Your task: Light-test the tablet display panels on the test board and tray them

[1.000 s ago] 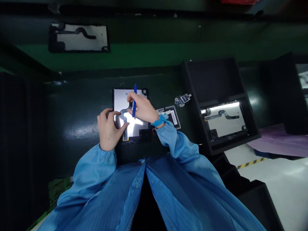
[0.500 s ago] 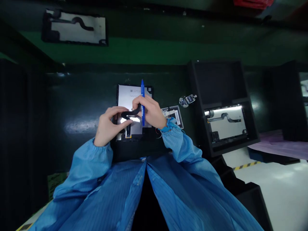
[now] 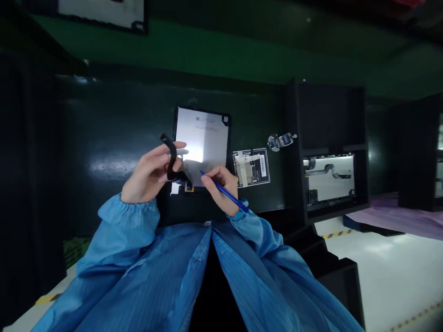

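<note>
A silvery panel in a black frame (image 3: pixel 206 140) lies flat on the dark green bench in front of me. My left hand (image 3: pixel 150 173) is closed on a black flex strip (image 3: pixel 170 157), lifted up off the panel's left side and still joined at the panel's lower left corner. My right hand (image 3: pixel 219 188) grips a blue pen (image 3: pixel 224 192) with its tip down on the panel's near edge. Both arms wear blue sleeves.
A small labelled board (image 3: pixel 251 167) lies right of the panel, with a metal clip (image 3: pixel 281 140) behind it. A black tiered rack (image 3: pixel 328 152) at the right holds a similar panel (image 3: pixel 328 177). Another panel (image 3: pixel 100 11) lies far left. White floor shows at lower right.
The left hand has peeled the black strip up off the panel. The right hand turned the pen from upright to writing position and dropped to the panel's near edge. The view tilted down.
</note>
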The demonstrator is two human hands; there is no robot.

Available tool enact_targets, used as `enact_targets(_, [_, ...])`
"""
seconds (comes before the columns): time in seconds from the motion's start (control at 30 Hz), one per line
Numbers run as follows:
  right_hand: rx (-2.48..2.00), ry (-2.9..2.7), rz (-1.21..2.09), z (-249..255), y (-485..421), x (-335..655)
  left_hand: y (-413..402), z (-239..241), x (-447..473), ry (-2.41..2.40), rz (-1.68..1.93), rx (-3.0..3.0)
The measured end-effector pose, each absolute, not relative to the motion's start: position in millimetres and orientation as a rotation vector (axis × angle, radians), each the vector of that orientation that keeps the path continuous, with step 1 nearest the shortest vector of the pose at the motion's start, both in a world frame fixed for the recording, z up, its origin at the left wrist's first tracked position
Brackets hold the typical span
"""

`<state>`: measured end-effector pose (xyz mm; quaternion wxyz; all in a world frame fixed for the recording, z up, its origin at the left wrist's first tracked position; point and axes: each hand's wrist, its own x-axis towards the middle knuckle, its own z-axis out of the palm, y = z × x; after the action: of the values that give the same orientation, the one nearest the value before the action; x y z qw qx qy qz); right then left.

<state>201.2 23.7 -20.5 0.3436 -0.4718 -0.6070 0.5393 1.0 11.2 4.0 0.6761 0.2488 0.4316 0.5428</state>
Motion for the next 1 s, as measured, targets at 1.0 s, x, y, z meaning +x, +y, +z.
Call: enact_targets(1.0, [-1.404, -1.499, 0.804, -9.0, 53.8, 266.8, 19.0, 17.7, 58.2, 1.539, 1.298, 1.48])
